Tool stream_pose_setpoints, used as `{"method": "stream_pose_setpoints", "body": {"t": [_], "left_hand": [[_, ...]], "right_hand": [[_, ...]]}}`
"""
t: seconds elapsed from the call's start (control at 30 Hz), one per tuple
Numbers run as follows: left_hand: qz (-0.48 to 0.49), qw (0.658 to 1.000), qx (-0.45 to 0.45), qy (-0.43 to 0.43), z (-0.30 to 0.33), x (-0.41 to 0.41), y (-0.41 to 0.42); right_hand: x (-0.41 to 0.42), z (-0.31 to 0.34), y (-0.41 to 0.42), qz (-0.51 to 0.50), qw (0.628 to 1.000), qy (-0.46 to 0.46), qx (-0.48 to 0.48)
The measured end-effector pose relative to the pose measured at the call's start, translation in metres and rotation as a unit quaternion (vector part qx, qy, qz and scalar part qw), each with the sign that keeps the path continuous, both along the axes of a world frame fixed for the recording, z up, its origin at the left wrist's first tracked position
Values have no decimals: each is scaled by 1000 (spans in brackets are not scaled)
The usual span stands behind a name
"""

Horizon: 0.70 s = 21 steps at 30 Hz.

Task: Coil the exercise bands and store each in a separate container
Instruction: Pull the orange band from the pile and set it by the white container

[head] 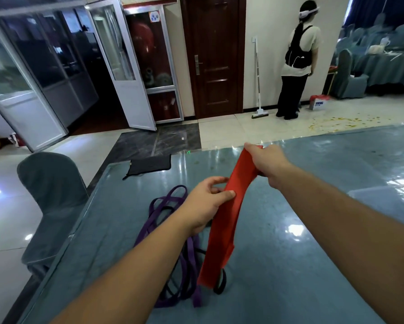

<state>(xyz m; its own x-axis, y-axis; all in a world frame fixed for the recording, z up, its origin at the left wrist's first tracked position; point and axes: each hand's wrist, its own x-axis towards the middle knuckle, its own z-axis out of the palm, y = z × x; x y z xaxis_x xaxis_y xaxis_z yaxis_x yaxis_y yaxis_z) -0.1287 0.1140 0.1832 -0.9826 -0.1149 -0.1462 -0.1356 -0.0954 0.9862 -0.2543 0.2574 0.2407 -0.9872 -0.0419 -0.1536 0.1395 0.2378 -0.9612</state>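
Note:
A wide red exercise band (222, 230) hangs lifted above the table, its lower end near the tabletop. My right hand (264, 161) grips its upper end. My left hand (207, 202) pinches the band lower down, thumb on its front face. Below my left arm a purple band (173, 260) lies in a loose tangle on the table, with a thin black band (219, 284) partly under it and behind the red one. A dark mesh pouch (149, 165) lies flat near the table's far left corner.
The glossy blue-green table (313, 230) fills the foreground. A covered chair (51, 197) stands at its left edge. A person (297, 61) stands with their back turned by the far wall, near a mop (258, 90).

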Motion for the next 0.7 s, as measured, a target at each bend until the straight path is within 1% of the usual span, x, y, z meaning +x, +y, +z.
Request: {"method": "stream_pose_setpoints", "body": {"t": [0.07, 0.1, 0.13, 0.17, 0.2, 0.23, 0.27, 0.33, 0.37, 0.4, 0.5, 0.63, 0.7], "left_hand": [[39, 999, -3, -3, 1, -3, 6], [46, 999, -16, -2, 2, -5, 10], [48, 998, -31, -1, 2, -7, 13], [49, 998, -42, 2, 3, -9, 17], [52, 998, -46, 5, 5, -10, 20], [56, 997, -45, 6, 8, -11, 24], [56, 997, -44, 5, 11, -12, 27], [49, 998, -33, -6, 17, -14, 34], [45, 999, -22, -12, 20, -14, 37], [41, 999, -9, -15, 23, -15, 39], [34, 999, 16, -18, 30, -16, 45], [23, 998, 57, -21, 41, -14, 54], [8, 998, 60, -24, 43, -12, 57]], "right_hand": [[2, -14, 14, -35, 989, 33, 137], [5, -18, 22, -53, 979, 56, 188], [9, -21, 29, -64, 972, 83, 209], [11, -23, 36, -58, 971, 116, 202], [15, -25, 43, -29, 971, 154, 181], [20, -27, 48, 22, 971, 186, 148], [27, -28, 53, 87, 970, 198, 108], [43, -31, 61, 211, 963, 165, 29], [50, -33, 65, 251, 958, 142, -3], [56, -37, 69, 269, 955, 125, -26], [71, -55, 80, 271, 955, 85, -80], [87, -73, 86, 278, 953, 85, -83], [94, -76, 88, 260, 959, 72, -87]]}}
